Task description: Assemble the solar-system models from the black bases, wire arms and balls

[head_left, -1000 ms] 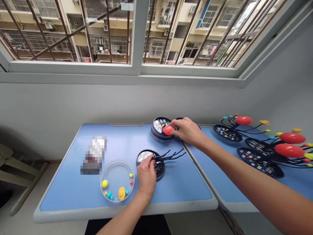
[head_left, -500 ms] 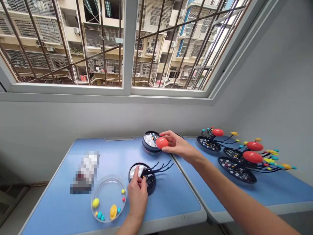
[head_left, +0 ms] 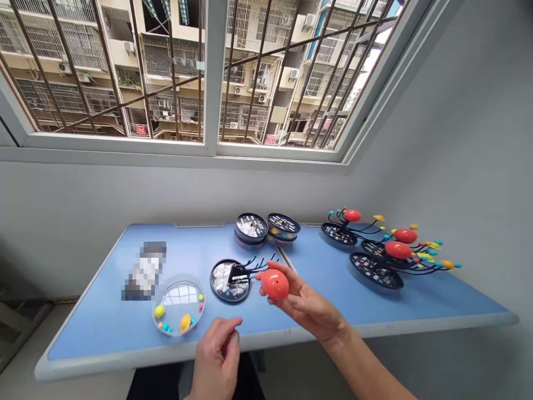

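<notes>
Cradling a red oval shell (head_left: 275, 284) in the half-closed right grip (head_left: 303, 305); left grip (head_left: 216, 358) loosely curled, holding nothing, over the table edge (head_left: 125, 358).

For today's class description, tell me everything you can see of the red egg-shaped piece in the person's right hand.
The red egg-shaped piece is a smooth, glossy oval in coral red that looks like moulded plastic; no seam or marking can be made out. It lies with its long axis roughly level, cradled in the right hand, the only thing touching it. It is held above the blue table, to the right of a black disc with wire arms, and touches neither.
</notes>
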`<control>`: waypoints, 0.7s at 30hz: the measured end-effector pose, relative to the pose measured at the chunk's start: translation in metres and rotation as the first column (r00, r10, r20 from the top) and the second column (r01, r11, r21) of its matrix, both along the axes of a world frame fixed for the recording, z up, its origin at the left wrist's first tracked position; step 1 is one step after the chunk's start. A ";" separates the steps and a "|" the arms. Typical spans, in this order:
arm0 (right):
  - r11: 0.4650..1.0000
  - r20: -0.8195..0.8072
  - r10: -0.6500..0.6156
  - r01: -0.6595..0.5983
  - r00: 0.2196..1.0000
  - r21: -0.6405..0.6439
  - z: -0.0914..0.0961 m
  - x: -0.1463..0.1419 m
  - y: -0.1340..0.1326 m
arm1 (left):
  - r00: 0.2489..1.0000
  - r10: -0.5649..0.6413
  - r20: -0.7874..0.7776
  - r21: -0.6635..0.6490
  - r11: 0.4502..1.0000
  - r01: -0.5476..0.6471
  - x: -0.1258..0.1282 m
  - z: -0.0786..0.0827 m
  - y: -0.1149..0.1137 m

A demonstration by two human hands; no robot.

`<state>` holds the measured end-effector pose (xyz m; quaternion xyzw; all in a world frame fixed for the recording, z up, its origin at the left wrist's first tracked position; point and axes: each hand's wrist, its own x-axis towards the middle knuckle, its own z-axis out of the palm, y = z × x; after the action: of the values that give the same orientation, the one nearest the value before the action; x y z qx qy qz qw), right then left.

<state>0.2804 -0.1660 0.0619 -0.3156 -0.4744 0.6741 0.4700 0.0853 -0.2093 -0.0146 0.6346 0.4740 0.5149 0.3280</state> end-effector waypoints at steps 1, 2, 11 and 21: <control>1.000 0.038 -0.007 0.007 0.999 -0.004 0.001 0.002 -0.002 | 0.999 0.004 -0.032 -0.027 1.000 -0.005 -0.002 0.004 0.001; 1.000 0.089 -0.020 0.020 0.996 -0.002 0.002 0.004 -0.004 | 0.998 0.011 -0.063 -0.058 0.998 -0.014 -0.003 0.007 0.003; 0.947 0.631 -0.143 -0.079 0.763 0.311 0.042 -0.004 0.045 | 0.972 0.233 -0.008 -0.168 0.958 -0.231 0.012 0.017 0.062; 0.953 0.786 0.003 -0.240 0.618 0.186 0.038 -0.018 0.098 | 0.983 0.152 0.103 -0.128 0.982 -0.138 0.034 0.007 0.100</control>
<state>0.2622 -0.0679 0.0996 -0.4745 -0.7387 0.4299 0.2106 0.1194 -0.1091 -0.0079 0.5472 0.5300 0.5429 0.3535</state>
